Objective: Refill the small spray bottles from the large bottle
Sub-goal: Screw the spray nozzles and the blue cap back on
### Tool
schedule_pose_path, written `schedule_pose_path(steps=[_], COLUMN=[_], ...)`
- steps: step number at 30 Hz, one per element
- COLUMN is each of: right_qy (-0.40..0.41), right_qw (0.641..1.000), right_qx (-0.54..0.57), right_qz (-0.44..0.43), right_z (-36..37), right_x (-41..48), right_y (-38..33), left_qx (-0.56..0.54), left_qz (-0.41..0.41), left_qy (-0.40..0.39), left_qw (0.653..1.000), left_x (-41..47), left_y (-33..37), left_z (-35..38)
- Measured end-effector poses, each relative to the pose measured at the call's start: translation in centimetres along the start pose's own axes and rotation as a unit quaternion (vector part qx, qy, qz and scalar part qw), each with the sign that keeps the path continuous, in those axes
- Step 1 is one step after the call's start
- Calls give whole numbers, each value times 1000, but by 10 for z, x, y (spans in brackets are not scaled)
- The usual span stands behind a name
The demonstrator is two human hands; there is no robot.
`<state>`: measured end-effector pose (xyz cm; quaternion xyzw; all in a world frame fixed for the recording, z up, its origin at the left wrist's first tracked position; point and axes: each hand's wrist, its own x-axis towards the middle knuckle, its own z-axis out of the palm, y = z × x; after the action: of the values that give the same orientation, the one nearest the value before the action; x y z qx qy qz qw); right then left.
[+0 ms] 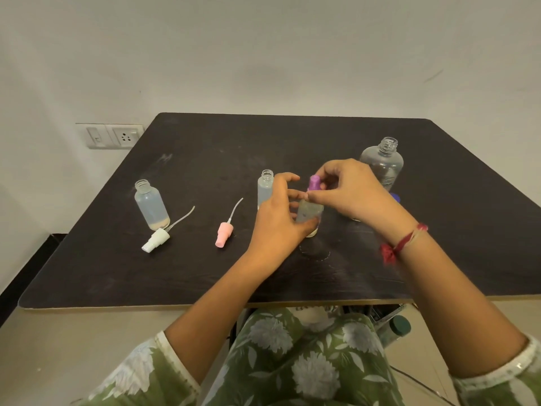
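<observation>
Gripping purple-topped bottle, liquid inside, large bottle uncapped

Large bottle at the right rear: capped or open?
Open. The large bottle stands upright with its threaded neck bare, no cap on it, behind the right hand, which holds the purple spray top.

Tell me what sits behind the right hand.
The large clear bottle, uncapped, stands behind the right hand, which pinches a purple sprayer. A blue thing peeks out beside it. The hand covers the bottle's base.
</observation>
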<state>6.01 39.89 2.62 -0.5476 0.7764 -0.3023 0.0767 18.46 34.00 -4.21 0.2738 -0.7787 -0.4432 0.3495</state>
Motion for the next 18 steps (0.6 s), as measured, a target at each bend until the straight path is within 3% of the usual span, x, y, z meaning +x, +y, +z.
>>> schedule_pose_path(steps=[12, 18], right_qy=[-80, -107], right_qw=[992, 989], right_qx=[97, 95], right_qz=[-9, -25], right_z=[-9, -10], right_x=[2, 2], right_y=[9, 13], left_qx=[-37, -33], left_qz=[-23, -21], left_qy=[11, 13], left_qw=[999, 999], left_x=[-1, -1], left_y=[-9, -9], left_z=[3, 4])
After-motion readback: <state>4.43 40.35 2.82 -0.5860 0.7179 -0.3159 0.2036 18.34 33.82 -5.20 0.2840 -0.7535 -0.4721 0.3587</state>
